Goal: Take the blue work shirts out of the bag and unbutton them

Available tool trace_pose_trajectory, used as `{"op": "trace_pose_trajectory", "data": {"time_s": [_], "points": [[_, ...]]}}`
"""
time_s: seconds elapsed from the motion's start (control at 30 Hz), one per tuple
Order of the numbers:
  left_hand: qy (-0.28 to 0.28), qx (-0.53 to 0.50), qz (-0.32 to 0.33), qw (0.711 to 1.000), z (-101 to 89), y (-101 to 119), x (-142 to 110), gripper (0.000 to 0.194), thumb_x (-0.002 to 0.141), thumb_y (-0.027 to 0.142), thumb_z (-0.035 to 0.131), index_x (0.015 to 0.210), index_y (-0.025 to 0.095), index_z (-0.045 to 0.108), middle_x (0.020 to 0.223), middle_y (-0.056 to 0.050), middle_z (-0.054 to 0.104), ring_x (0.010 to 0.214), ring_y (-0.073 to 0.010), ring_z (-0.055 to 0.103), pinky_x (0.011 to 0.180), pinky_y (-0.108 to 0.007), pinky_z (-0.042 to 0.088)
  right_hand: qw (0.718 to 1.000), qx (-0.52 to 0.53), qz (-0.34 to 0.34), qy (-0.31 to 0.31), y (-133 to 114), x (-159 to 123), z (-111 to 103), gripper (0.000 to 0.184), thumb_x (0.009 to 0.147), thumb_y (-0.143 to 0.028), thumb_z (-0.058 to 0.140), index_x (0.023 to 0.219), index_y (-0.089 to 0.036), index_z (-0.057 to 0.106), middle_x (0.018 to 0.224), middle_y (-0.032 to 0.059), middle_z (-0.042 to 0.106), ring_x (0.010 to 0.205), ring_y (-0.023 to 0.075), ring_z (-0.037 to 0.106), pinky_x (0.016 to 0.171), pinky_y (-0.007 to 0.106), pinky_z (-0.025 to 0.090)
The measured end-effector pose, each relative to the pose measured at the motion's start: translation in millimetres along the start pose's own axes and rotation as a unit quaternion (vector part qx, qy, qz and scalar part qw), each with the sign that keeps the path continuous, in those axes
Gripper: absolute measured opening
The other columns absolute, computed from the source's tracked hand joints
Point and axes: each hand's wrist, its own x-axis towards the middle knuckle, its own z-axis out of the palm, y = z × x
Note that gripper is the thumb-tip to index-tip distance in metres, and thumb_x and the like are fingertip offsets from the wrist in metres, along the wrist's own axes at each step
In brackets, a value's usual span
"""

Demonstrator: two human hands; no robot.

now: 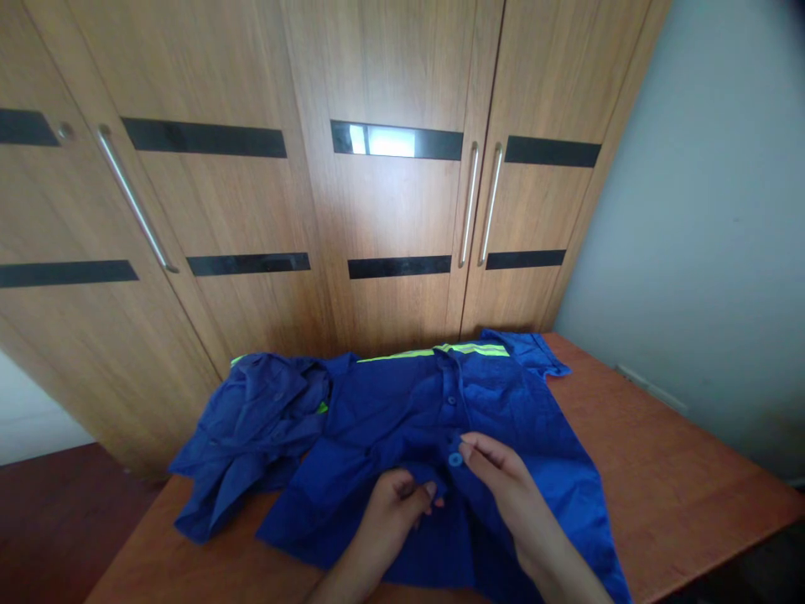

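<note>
A blue work shirt (534, 419) with yellow-green striped bands lies spread in front of me, its button front running down the middle. My right hand (496, 470) pinches the edge of that front beside a light blue button (455, 460). Another button (451, 401) shows higher up the front. Lower and to the left, my left hand (402, 503) is closed on a fold of the shirt, thumb against the fingers. Parts of the cloth between the hands are hidden by the fingers.
A crumpled blue garment (257, 419) lies left of the shirt on the reddish-brown wooden table (679, 486). Behind stands a wooden wardrobe (390, 210) with metal handles and dark strips. A pale wall (704, 210) rises on the right.
</note>
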Motion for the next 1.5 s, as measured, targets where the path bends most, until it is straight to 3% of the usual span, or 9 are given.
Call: {"op": "trace_pose_trajectory", "data": {"time_s": [0.13, 0.23, 0.43, 0.6, 0.77, 0.9, 1.1, 1.27, 1.5], "points": [[-0.026, 0.085, 0.053, 0.995, -11.2, 22.1, -14.6, 0.042, 0.080, 0.052, 0.054, 0.065, 0.014, 0.067, 0.060, -0.004, 0.063, 0.058, -0.0141, 0.054, 0.055, -0.023, 0.039, 0.985, 0.055, 0.035, 0.160, 5.2, -0.4, -50.7, 0.033, 0.066, -0.046, 0.077, 0.086, -0.020, 0.070, 0.077, -0.0005, 0.067, 0.080, 0.0176, 0.059, 0.074, 0.024, 0.045], [0.038, 0.162, 0.094, 0.982, -34.8, 37.6, -28.9, 0.042, 0.085, 0.049, 0.047, 0.063, 0.016, 0.061, 0.061, -0.003, 0.061, 0.061, -0.0161, 0.056, 0.058, -0.024, 0.041, 0.983, 0.032, 0.021, 0.179, 8.6, -2.1, -100.0, 0.031, 0.070, -0.049, 0.072, 0.082, -0.021, 0.068, 0.076, -0.0006, 0.067, 0.071, 0.0172, 0.059, 0.067, 0.025, 0.046], [0.123, 0.494, 0.039, 0.860, -70.4, 33.8, -47.2, 0.033, 0.087, 0.034, 0.040, 0.061, 0.020, 0.054, 0.065, -0.003, 0.063, 0.064, -0.0195, 0.060, 0.060, -0.027, 0.036, 0.917, -0.364, -0.042, 0.157, 32.8, -2.8, -153.3, 0.024, 0.080, -0.044, 0.058, 0.079, -0.022, 0.066, 0.072, 0.0010, 0.067, 0.070, 0.0204, 0.062, 0.065, 0.028, 0.045], [0.112, 0.643, -0.051, 0.756, -64.7, 38.3, -49.4, 0.037, 0.091, 0.038, 0.036, 0.067, 0.022, 0.058, 0.070, -0.006, 0.067, 0.068, -0.0266, 0.066, 0.057, -0.031, 0.035, 0.827, -0.514, -0.155, 0.167, 31.7, -1.6, -130.2, 0.022, 0.087, -0.034, 0.046, 0.094, -0.023, 0.064, 0.089, 0.0057, 0.069, 0.080, 0.0236, 0.065, 0.073, 0.034, 0.049], [0.097, 0.614, 0.095, 0.777, -32.9, 69.4, -40.9, 0.033, 0.094, 0.039, 0.037, 0.071, 0.022, 0.055, 0.074, -0.001, 0.062, 0.073, -0.0191, 0.061, 0.066, -0.030, 0.041, 0.789, -0.512, -0.313, 0.134, 0.4, -7.0, -70.5, 0.022, 0.091, -0.024, 0.044, 0.108, -0.023, 0.059, 0.102, 0.0073, 0.065, 0.098, 0.0214, 0.060, 0.088, 0.036, 0.047], [0.024, 0.590, 0.183, 0.786, 3.3, 71.8, -22.2, 0.012, 0.086, 0.025, 0.051, 0.095, 0.025, 0.060, 0.099, -0.003, 0.062, 0.094, -0.0214, 0.057, 0.082, -0.034, 0.044, 0.781, -0.567, -0.262, 0.005, -0.9, -10.1, -27.3, 0.028, 0.087, -0.017, 0.051, 0.113, -0.024, 0.059, 0.109, 0.0062, 0.064, 0.100, 0.0221, 0.058, 0.088, 0.036, 0.046], [-0.017, 0.629, 0.218, 0.746, 21.9, 49.0, 10.8, 0.021, 0.079, 0.023, 0.062, 0.100, 0.021, 0.060, 0.110, -0.007, 0.058, 0.105, -0.0270, 0.053, 0.089, -0.042, 0.044, 0.741, -0.654, -0.152, 0.009, 21.4, 3.4, -18.3, 0.022, 0.086, -0.013, 0.047, 0.091, -0.023, 0.066, 0.084, 0.0043, 0.067, 0.084, 0.0229, 0.062, 0.077, 0.035, 0.046], [-0.042, 0.618, 0.202, 0.759, 12.5, 35.2, 22.8, 0.023, 0.086, 0.011, 0.045, 0.098, 0.022, 0.060, 0.095, -0.004, 0.062, 0.089, -0.0208, 0.060, 0.080, -0.034, 0.047, 0.790, -0.604, -0.109, 0.009, 31.8, 13.5, -24.1, 0.023, 0.086, -0.016, 0.047, 0.091, -0.023, 0.068, 0.086, 0.0037, 0.070, 0.085, 0.0196, 0.065, 0.077, 0.029, 0.046], [-0.025, 0.489, 0.206, 0.847, -0.2, 25.7, 24.1, 0.037, 0.083, 0.004, 0.040, 0.099, 0.025, 0.066, 0.090, -0.003, 0.064, 0.087, -0.0162, 0.062, 0.076, -0.025, 0.047, 0.877, -0.459, -0.139, -0.026, 38.8, 18.4, -22.0, 0.021, 0.084, -0.017, 0.050, 0.087, -0.022, 0.069, 0.088, 0.0034, 0.072, 0.083, 0.0181, 0.066, 0.078, 0.027, 0.048]]}}
